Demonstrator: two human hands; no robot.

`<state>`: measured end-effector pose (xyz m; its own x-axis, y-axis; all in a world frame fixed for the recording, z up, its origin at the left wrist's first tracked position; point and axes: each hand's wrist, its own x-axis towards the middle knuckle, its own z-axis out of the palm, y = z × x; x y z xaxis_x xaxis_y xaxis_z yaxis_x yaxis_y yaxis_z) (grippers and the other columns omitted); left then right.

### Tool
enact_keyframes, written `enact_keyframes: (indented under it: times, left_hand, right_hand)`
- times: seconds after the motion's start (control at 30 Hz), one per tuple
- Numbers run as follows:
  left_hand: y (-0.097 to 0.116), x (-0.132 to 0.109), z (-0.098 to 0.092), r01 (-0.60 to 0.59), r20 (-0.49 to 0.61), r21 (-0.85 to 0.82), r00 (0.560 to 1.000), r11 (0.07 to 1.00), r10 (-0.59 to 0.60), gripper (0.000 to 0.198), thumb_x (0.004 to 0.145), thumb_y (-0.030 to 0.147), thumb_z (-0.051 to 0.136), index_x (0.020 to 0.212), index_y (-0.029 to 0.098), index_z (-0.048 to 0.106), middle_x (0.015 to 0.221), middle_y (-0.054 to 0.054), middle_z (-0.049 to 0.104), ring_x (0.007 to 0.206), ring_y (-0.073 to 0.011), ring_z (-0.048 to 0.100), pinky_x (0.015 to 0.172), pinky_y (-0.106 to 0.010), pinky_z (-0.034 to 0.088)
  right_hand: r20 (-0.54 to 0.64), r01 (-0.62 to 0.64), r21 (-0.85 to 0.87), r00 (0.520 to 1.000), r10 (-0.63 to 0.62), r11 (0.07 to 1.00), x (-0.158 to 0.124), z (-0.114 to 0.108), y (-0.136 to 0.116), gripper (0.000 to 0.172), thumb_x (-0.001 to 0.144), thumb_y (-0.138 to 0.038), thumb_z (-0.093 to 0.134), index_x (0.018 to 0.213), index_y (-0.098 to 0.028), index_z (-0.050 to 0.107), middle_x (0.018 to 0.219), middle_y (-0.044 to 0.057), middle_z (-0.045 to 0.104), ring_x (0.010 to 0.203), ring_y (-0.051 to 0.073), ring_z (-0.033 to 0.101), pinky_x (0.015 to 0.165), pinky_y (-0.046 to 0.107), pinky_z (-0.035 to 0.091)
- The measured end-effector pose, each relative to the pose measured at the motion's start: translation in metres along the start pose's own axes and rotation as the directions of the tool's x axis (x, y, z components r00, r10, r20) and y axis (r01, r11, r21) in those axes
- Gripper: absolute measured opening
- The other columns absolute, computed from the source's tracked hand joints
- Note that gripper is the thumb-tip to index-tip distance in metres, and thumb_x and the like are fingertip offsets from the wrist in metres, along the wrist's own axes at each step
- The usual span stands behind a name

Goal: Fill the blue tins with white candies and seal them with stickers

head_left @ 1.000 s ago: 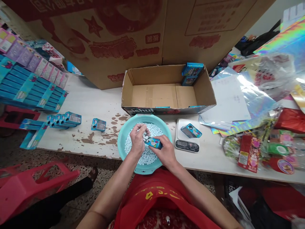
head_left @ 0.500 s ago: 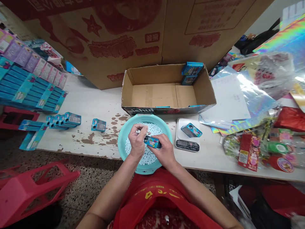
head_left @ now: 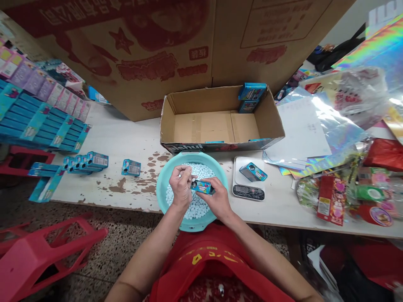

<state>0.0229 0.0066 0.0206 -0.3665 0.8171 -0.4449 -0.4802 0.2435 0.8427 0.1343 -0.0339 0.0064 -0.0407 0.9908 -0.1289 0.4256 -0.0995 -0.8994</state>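
Note:
Between the fingers and thumb of my right hand (head_left: 218, 200) is a small blue candy box (head_left: 201, 187), its printed face turned up and the end with a dark round opening towards my left hand. My left hand (head_left: 181, 186) is curled closed beside that end, with white candy pellets showing at its fingers; how many it holds is hidden. Both hands are over a turquoise basin (head_left: 161, 184) of small white pellets (head_left: 201, 168). To the right, another blue candy box (head_left: 253, 172) lies on a white kitchen scale (head_left: 241, 163).
Behind the basin stands an open carton (head_left: 201, 123) with several blue boxes inside, against a large printed cardboard box (head_left: 163, 50). More blue boxes (head_left: 97, 160) stand at left, one apart (head_left: 131, 167). Packaging (head_left: 330, 201) and shiny sheets lie right. A red stool (head_left: 47, 251) stands lower left.
The candy box in my right hand has turned slightly, showing more of its printed face. My left fingers stay by its opening. The whole view has shifted a little.

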Motion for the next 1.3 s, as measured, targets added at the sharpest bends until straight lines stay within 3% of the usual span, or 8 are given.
enact_keyframes:
  times: [0.2, 0.33, 0.53, 0.63, 0.83, 1.0, 1.3]
  left_hand:
    - [0.005, -0.001, 0.001, -0.013, 0.038, -0.019, 0.999, 1.0, 0.013, 0.018, 0.072, 0.027, 0.069, 0.073, 0.017, 0.054, 0.047, 0.01, 0.042, 0.039, -0.0031, 0.037, 0.064, -0.027, 0.052]
    - [0.0, 0.001, 0.004, -0.022, 0.031, -0.025, 0.999, 0.999, 0.022, 0.019, 0.071, 0.027, 0.07, 0.075, 0.017, 0.054, 0.05, 0.007, 0.047, 0.045, -0.0058, 0.047, 0.057, -0.022, 0.047]
    - [0.008, 0.011, 0.006, 0.163, 0.019, -0.162, 0.987, 0.973, -0.163, 0.025, 0.067, 0.025, 0.073, 0.076, 0.016, 0.053, 0.057, 0.006, 0.047, 0.047, -0.005, 0.045, 0.045, -0.017, 0.036]
    - [0.015, 0.01, 0.007, 0.205, 0.055, -0.195, 0.979, 0.959, -0.198, 0.025, 0.069, 0.028, 0.072, 0.08, 0.016, 0.054, 0.059, 0.006, 0.047, 0.047, -0.0045, 0.044, 0.044, -0.016, 0.036]
    - [-0.002, -0.004, 0.016, 0.071, 0.072, 0.0, 0.995, 0.997, -0.071, 0.023, 0.076, 0.036, 0.067, 0.08, 0.017, 0.055, 0.052, 0.006, 0.046, 0.047, -0.007, 0.047, 0.052, -0.02, 0.043]
    - [-0.012, -0.002, 0.02, 0.018, 0.023, 0.009, 1.0, 1.0, -0.018, 0.023, 0.076, 0.036, 0.066, 0.079, 0.017, 0.054, 0.052, 0.007, 0.044, 0.047, -0.0066, 0.046, 0.055, -0.021, 0.046]
    - [-0.013, -0.006, 0.03, 0.0, 0.033, 0.05, 0.999, 0.999, -0.002, 0.024, 0.073, 0.036, 0.068, 0.079, 0.017, 0.055, 0.054, 0.007, 0.045, 0.049, -0.0071, 0.048, 0.057, -0.022, 0.047]
  right_hand:
    - [-0.031, -0.012, 0.05, 0.999, 0.013, 0.999, 0.003, 0.001, 0.001, 0.029, 0.069, -0.024, 0.074, 0.097, -0.023, 0.065, 0.092, 0.003, 0.063, 0.091, 0.022, 0.059, 0.081, 0.035, 0.047]
    - [-0.041, -0.012, 0.117, 0.999, 0.016, 0.993, 0.006, 0.004, 0.01, 0.029, 0.068, -0.028, 0.075, 0.095, -0.024, 0.066, 0.091, 0.003, 0.063, 0.09, 0.021, 0.06, 0.081, 0.035, 0.047]
    - [-0.005, -0.107, 0.266, 0.994, 0.112, 0.958, 0.002, -0.003, 0.021, 0.031, 0.064, -0.035, 0.077, 0.09, -0.022, 0.066, 0.089, 0.002, 0.063, 0.086, 0.02, 0.061, 0.08, 0.034, 0.047]
    - [0.004, -0.141, 0.31, 0.989, 0.147, 0.94, -0.001, -0.008, 0.022, 0.034, 0.062, -0.034, 0.079, 0.091, -0.021, 0.066, 0.091, 0.002, 0.062, 0.087, 0.02, 0.06, 0.081, 0.034, 0.046]
    - [-0.016, -0.151, 0.316, 0.986, 0.164, 0.937, 0.001, -0.008, 0.021, 0.034, 0.06, -0.03, 0.08, 0.091, -0.022, 0.067, 0.088, 0.002, 0.061, 0.088, 0.02, 0.059, 0.083, 0.034, 0.045]
    - [-0.012, -0.165, 0.292, 0.984, 0.176, 0.942, 0.002, -0.012, 0.02, 0.033, 0.061, -0.029, 0.078, 0.091, -0.022, 0.066, 0.091, 0.002, 0.061, 0.091, 0.021, 0.059, 0.084, 0.035, 0.045]
    - [-0.031, -0.172, 0.29, 0.982, 0.189, 0.941, 0.005, -0.017, 0.021, 0.033, 0.06, -0.025, 0.079, 0.09, -0.022, 0.066, 0.089, 0.001, 0.061, 0.089, 0.021, 0.059, 0.083, 0.035, 0.046]
